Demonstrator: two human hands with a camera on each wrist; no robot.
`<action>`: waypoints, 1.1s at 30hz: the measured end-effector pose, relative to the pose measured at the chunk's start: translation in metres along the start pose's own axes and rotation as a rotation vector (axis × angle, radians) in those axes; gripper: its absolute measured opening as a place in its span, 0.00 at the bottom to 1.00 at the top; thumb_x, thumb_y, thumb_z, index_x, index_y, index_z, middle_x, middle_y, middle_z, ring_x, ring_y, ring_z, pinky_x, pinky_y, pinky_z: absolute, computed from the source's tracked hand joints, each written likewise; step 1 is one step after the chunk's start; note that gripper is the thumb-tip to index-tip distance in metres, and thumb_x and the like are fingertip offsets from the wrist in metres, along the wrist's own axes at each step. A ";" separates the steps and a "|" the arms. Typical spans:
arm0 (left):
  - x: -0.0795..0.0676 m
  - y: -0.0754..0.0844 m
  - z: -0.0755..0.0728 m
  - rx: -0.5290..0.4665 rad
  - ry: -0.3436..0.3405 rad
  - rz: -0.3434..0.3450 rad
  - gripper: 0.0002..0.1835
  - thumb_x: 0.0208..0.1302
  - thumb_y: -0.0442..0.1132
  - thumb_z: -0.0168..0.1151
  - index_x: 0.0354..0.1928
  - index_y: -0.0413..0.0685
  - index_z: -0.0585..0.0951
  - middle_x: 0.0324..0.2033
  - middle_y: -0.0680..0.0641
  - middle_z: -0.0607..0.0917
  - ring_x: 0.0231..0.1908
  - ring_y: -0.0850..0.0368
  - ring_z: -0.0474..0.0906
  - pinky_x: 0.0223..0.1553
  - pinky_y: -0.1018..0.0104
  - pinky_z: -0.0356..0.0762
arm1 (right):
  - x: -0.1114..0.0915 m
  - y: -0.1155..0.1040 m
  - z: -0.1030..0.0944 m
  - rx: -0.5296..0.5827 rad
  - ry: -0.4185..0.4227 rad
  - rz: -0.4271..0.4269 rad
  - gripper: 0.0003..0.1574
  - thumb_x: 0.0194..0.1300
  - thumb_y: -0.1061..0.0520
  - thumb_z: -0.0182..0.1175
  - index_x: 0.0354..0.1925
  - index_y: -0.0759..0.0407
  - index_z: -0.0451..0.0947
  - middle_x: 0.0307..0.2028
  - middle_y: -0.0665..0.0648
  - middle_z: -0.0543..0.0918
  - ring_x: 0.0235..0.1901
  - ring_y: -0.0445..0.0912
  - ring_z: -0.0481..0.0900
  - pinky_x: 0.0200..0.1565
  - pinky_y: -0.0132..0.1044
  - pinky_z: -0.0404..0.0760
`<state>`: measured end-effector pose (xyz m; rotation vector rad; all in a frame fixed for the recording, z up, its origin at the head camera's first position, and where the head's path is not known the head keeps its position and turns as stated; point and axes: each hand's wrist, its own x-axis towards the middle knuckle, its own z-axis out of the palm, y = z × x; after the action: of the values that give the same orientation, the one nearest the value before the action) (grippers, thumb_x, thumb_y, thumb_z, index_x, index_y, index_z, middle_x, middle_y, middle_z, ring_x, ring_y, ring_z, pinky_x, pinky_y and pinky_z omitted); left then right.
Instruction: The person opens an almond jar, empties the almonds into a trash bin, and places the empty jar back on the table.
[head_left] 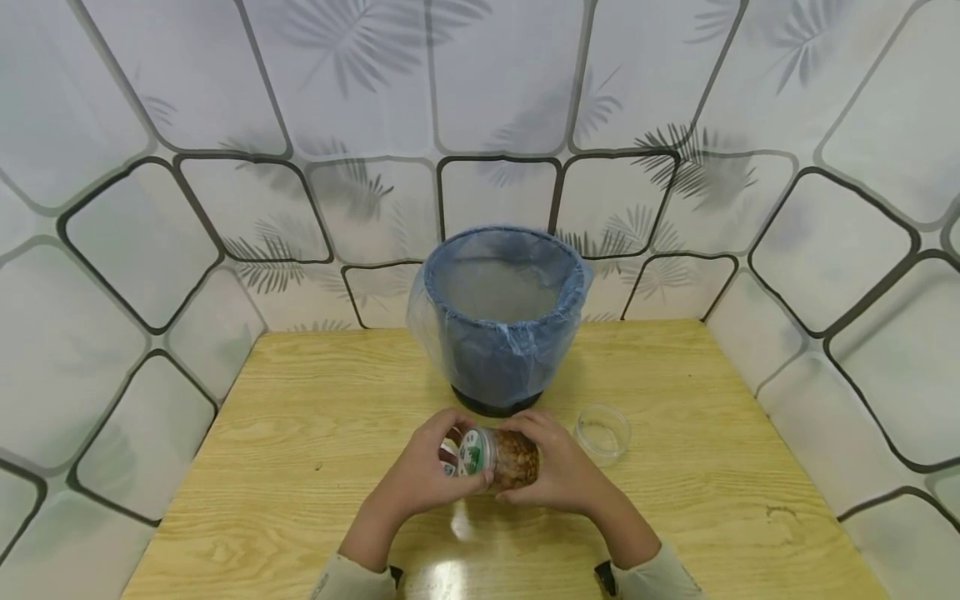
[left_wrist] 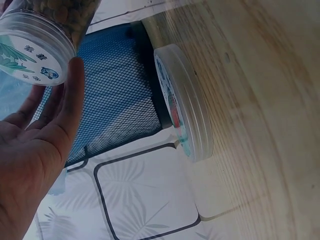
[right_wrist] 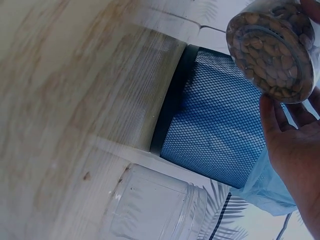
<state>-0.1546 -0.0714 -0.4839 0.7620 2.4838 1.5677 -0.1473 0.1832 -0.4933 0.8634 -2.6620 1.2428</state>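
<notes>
Both hands hold a clear plastic jar of brown almond-like nuts (head_left: pixel 516 460) tilted on its side above the table. My left hand (head_left: pixel 420 473) grips the end with the lid (left_wrist: pixel 30 57), which carries a white and green label; thumb and fingers lie at its rim. Around the body near the base, my right hand (head_left: pixel 558 468) has its thumb and fingers curled. The jar's round bottom (right_wrist: pixel 270 57) shows nuts pressed against it. Under the left hand a second labelled lid (left_wrist: pixel 187 102) lies on the table, mostly hidden by fingers in the head view.
A mesh waste bin (head_left: pixel 495 358) lined with a blue plastic bag stands just beyond the hands. Right of it is an empty clear jar (right_wrist: pixel 150 205) without a lid. Patterned panels (head_left: pixel 495 75) enclose the wooden table (head_left: pixel 322 400) at the back and sides.
</notes>
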 end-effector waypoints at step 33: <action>-0.001 -0.007 0.001 -0.016 -0.032 0.184 0.38 0.53 0.40 0.80 0.68 0.56 0.79 0.63 0.55 0.78 0.61 0.54 0.78 0.53 0.53 0.88 | -0.002 0.003 -0.001 0.027 0.010 -0.012 0.52 0.42 0.43 0.90 0.66 0.39 0.79 0.60 0.40 0.80 0.60 0.42 0.78 0.58 0.46 0.86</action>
<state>-0.1562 -0.0733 -0.4905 1.0314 2.4361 1.6148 -0.1476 0.1861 -0.4955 0.8737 -2.6340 1.2800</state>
